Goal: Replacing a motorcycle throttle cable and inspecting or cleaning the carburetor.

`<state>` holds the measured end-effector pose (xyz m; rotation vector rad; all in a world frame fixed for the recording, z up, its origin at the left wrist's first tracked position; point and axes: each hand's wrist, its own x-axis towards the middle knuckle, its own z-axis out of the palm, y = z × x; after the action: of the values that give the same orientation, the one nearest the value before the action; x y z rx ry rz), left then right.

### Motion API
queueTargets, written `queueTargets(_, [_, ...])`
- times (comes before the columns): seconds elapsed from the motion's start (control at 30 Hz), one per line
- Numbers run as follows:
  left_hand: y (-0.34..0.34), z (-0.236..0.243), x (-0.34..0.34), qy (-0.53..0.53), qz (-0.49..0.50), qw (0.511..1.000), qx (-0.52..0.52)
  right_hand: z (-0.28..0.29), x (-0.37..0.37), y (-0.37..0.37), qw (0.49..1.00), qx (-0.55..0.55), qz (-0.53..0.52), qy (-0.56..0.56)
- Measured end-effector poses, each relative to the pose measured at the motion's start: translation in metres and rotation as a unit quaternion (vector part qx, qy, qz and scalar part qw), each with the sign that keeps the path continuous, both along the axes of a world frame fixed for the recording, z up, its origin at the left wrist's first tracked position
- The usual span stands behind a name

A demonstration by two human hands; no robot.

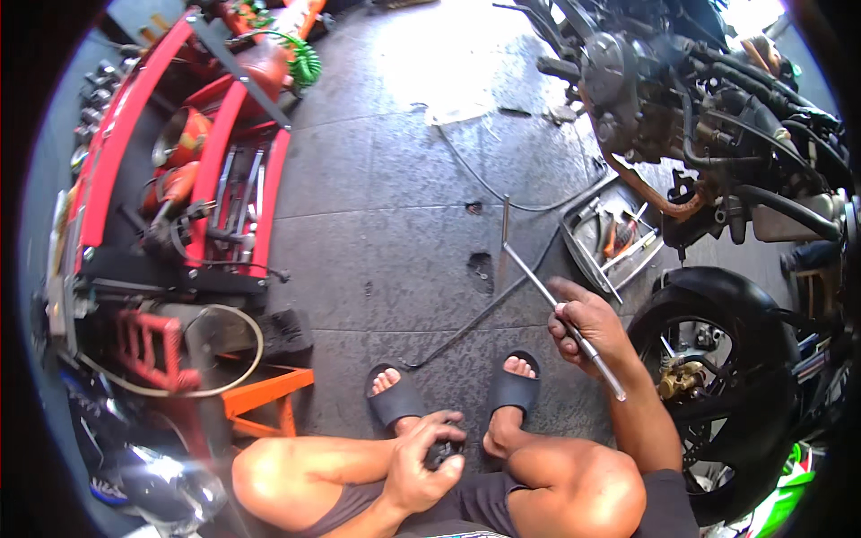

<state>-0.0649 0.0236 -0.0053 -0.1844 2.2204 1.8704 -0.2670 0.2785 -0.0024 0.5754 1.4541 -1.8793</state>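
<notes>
My right hand (585,327) grips a long silver T-handle wrench (538,282) at right of centre, its crossbar upper left and its shaft running down past my wrist. My index finger sticks out and the other fingers are curled round the shaft. My left hand (423,468) is low in the middle, between my knees, with fingers curled round a small black object (445,453) that is partly hidden. My sandalled feet are on the tiled floor (359,287) behind my hands.
A red tool rack (111,179) and orange stand (269,386) are at left. A partly dismantled motorcycle (628,90) with front wheel (713,314) fills the right. A metal tray (574,247) of tools and a dark hose (484,318) lie on the floor.
</notes>
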Motion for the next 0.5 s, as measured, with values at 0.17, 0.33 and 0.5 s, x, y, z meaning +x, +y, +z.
queueTargets(0.17, [0.012, 0.058, -0.026, 0.176, 0.089, 0.969, -0.151, 0.075, -0.001, -0.044, 0.979, -0.129, 0.154, -0.005])
queueTargets(0.33, [0.003, 0.089, -0.035, 0.174, 0.141, 0.952, -0.210, 0.141, 0.025, -0.089, 0.925, -0.180, 0.312, 0.124])
queueTargets(0.5, [-0.006, 0.092, -0.037, 0.160, 0.089, 0.957, -0.223, 0.181, 0.078, -0.133, 0.772, 0.178, 0.437, 0.425])
